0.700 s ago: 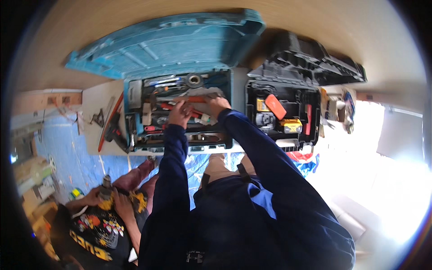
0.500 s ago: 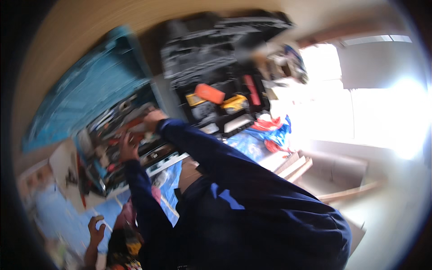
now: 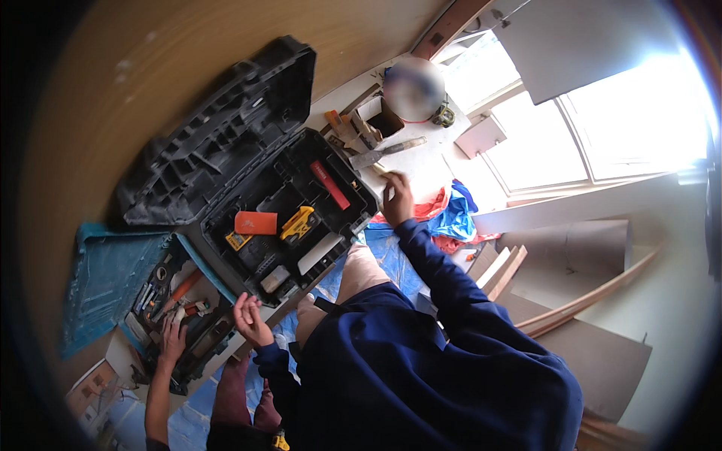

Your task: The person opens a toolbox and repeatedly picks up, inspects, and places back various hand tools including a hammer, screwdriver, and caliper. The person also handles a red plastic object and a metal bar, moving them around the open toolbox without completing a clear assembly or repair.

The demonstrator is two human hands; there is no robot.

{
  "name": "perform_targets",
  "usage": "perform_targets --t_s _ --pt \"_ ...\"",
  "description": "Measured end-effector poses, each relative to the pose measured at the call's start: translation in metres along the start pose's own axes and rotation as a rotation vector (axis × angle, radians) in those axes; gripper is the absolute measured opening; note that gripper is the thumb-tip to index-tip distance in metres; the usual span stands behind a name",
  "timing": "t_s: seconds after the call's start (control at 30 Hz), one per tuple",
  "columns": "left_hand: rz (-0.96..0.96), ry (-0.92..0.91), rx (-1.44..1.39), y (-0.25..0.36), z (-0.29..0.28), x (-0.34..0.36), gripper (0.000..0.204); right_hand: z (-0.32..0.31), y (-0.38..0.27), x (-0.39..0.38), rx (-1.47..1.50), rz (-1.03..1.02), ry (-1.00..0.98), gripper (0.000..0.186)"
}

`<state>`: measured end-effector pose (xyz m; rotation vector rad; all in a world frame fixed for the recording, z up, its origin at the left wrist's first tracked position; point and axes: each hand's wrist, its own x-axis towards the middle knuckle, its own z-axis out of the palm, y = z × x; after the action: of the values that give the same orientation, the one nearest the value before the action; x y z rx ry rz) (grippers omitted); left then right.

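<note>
Nearest are the person's own two hands: the left hand [image 3: 252, 319] has its fingers apart beside the front edge of one black case [image 3: 289, 161], while the right hand [image 3: 398, 199] is over the counter [image 3: 445, 154] with bent fingers — whether they are clamped on the small pale piece at their tips, I cannot tell. The open case holds one orange block [image 3: 256, 222], two yellow-and-black items [image 3: 298, 223], and one long red piece [image 3: 329, 185]. To its left, one co-worker's hand [image 3: 174, 334] reaches into one open teal case [image 3: 124, 263]. Beyond the right hand lie one flat-bladed tool [image 3: 387, 151] — near its fingertips — and, farther, one open cardboard box [image 3: 385, 124].
</note>
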<state>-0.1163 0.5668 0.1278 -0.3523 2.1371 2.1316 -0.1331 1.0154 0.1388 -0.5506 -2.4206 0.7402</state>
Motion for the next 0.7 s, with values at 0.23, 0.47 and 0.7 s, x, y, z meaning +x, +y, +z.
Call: perform_targets --t_s 0.23,0.47,0.7 --pt "-0.102 -0.177 0.163 0.000 0.137 -0.024 0.033 0.007 0.199 0.093 -0.496 -0.059 -0.506 0.068" --pt "0.037 -0.316 0.429 0.045 0.288 0.058 0.027 -0.004 0.236 0.123 -0.257 -0.324 -0.633 0.025" --pt "-0.047 -0.130 0.329 0.000 0.321 0.031 0.029 -0.110 0.190 0.066 0.054 0.088 -0.753 0.032"
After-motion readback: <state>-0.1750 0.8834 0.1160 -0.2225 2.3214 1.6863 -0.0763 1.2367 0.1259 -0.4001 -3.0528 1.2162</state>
